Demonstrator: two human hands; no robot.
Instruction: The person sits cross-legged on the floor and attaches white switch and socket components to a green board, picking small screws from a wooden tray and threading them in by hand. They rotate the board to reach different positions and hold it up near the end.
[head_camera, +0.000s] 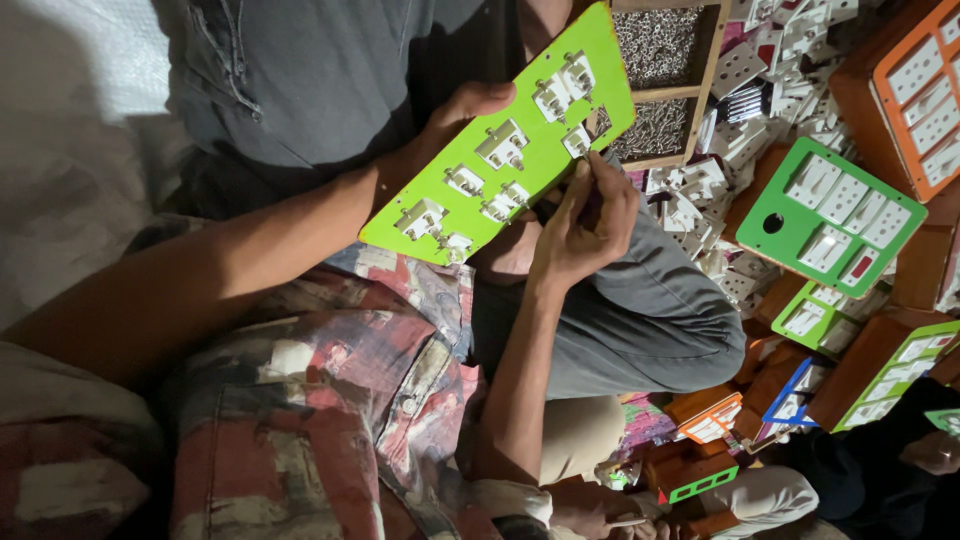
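Green panel (510, 140) with white switch and socket modules (502, 146) clipped into it sits tilted up over our lap, back side facing us. We've got our left hand (462, 108) wrapped around the panel's upper long edge, thumb on the back, fingers curled behind. Our right hand (585, 222) is just below the panel's lower edge, fingers pinched together on something small up against a module; we can't tell if it's a tool or a screw.

It looks like a thin, stiff sheet, light enough for one hand, though the cutouts probably make it flexy in the middle. Gripping the edges seems safest, since the modules' terminals look easy to knock.

Right of the panel there's a wooden tray (712, 60) full of little metal screws, then a pile of loose white modules (700, 215), and further out finished green-faced boxes (830, 215).
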